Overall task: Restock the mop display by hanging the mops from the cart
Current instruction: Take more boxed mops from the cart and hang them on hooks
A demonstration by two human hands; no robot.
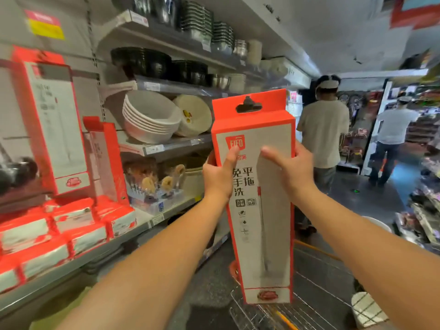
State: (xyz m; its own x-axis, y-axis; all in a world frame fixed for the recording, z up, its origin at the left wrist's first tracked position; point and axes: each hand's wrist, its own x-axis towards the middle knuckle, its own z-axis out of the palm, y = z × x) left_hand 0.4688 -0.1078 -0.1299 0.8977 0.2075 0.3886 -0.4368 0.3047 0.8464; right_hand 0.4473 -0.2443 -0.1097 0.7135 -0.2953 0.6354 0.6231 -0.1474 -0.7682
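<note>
- Head view: the mop box (257,210) stands upright above the cart (316,251). The left hand (217,177) and right hand (292,170) both wrap their fingers (270,154) round its upper sides.
- Its hang hole (248,106) is kept on top, likely so it can go on a hook beside the hanging boxes (52,125) on the left.

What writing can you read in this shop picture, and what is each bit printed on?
"EIFO" (roughly; letters are stylised): red logo on the held box.
"免手洗" and "平拖": large characters on the same box.
Small badges below them: too small to read.
Hanging boxes on the left: blurred.
Shelf price tags: blurred.
Yellow and red sign: blurred.
</note>
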